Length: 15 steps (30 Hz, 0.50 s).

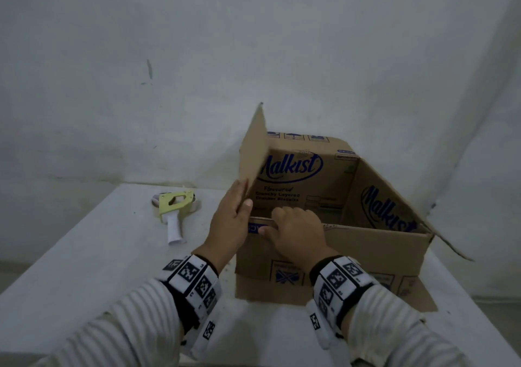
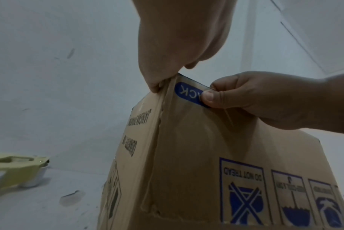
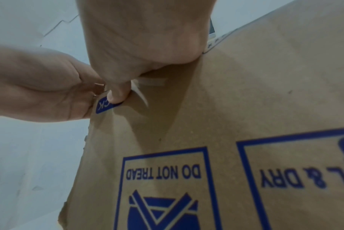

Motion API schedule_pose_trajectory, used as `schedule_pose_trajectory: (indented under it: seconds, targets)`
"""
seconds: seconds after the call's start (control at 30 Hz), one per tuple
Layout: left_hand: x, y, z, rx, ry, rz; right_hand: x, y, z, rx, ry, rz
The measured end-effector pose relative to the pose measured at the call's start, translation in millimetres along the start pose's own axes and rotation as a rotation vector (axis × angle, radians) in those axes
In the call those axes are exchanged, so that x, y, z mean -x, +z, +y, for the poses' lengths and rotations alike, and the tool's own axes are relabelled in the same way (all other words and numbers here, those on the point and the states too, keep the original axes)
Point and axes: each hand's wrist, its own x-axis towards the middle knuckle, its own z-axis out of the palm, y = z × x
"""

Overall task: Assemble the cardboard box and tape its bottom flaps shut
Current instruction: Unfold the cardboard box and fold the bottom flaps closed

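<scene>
A brown cardboard box [image 1: 352,251] with blue print stands on the white table, its top open. Its left flap [image 1: 253,152] stands upright and its right flap [image 1: 451,242] hangs outward. My left hand [image 1: 245,197] pinches the base of the left flap at the near left corner, fingers outside and thumb inside. My right hand [image 1: 270,222] grips the near wall's top edge, fingers hooked inside. In the left wrist view the right hand's thumb [image 2: 207,95] presses a blue label on the box [image 2: 186,155]. The right wrist view shows that thumb [image 3: 117,95] on the box [image 3: 226,109], beside the left hand [image 3: 49,87].
A pale yellow tape dispenser [image 1: 174,206] with a white handle lies on the table [image 1: 112,268] left of the box, near the back edge. A white wall rises right behind the table. A flap [image 1: 417,296] lies flat on the table at the box's near right foot.
</scene>
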Motion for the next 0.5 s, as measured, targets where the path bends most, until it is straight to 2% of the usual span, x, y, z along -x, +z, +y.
schedule_pose_trajectory:
  seconds: [0.1,0.23,0.33,0.43,0.5]
  targets:
    - [-2.3,0.7,-10.1,-0.222,0.022,-0.131,1.5,2.6,-0.5,0.040,0.008,0.066]
    - [-4.3,-0.4,-10.7,-0.306,0.030,-0.179,10.6,2.7,3.2,-0.110,-0.001,0.142]
    - [-5.1,-1.4,-6.8,-0.361,0.020,-0.200,17.4,-2.4,11.4,-0.322,0.083,0.208]
    - [0.1,1.7,8.2,-0.459,0.001,-0.176,20.7,-4.8,24.8,-0.302,0.194,0.284]
    - [4.8,9.0,21.8,-0.630,-0.018,-0.167,25.0,-6.6,37.3,-0.244,0.264,0.263]
